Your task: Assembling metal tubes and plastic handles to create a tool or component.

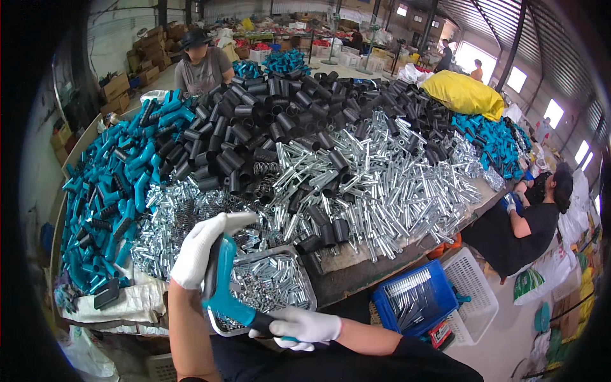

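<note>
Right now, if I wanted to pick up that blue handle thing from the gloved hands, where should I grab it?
Probably the bare curved middle of the teal plastic handle, coming from the right side. The left hand covers its top end and the right hand wraps the black end at the bottom, so only the middle stretch is free. It stands tilted over the metal tray.

daylight from right windows (552, 113) | glare blown-out | fisheye rim dark, bent

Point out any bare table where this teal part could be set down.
Hardly any. A bare strip of table edge runs right of the metal tray, below the silver tubes and above the blue crate. Elsewhere teal handles, black sleeves and springs cover it.
</note>
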A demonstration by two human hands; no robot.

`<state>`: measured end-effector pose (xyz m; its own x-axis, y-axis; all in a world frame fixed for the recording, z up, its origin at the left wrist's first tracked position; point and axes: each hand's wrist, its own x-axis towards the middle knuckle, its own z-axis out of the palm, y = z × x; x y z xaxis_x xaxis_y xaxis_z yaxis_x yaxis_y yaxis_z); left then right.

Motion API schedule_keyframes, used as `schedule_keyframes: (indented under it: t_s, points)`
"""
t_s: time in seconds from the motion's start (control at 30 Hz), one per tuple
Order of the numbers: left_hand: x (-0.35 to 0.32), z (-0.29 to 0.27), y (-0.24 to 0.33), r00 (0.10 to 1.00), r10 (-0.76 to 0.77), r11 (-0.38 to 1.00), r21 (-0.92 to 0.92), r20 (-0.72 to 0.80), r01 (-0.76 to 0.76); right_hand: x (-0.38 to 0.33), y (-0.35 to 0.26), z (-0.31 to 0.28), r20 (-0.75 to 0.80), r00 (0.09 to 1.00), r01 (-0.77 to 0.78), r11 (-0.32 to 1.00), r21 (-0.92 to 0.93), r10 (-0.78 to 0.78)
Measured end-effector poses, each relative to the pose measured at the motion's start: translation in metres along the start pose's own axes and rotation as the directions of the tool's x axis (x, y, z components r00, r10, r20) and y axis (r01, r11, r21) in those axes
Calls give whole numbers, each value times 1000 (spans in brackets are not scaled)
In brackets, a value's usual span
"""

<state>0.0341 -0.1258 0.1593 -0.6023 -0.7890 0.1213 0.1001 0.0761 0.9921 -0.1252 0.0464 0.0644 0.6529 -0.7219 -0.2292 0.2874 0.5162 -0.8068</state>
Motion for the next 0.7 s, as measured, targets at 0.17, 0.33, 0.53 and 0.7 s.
schedule_keyframes:
  t_s: [0.17, 0.33, 0.53, 0.7]
  points:
    - [-6, -14, 9, 999, -39, 974, 221, -22, 43, -7, -19, -41, -268, 963, 62, 990, 127, -26]
    - [-7, 6, 27, 968, 32, 996, 75, 248, -52, 13, 13, -23, -235, 959, -211, 954, -212, 160]
    - [2, 2, -10, 992, 57, 998, 35, -112, -54, -13, -14, -17, -3, 1000, -1, 988, 152, 1]
    - [-31, 15, 8, 988, 120, 992, 31, 101, -124, -3, -12, -38, -422, 905, -57, 972, -226, -45]
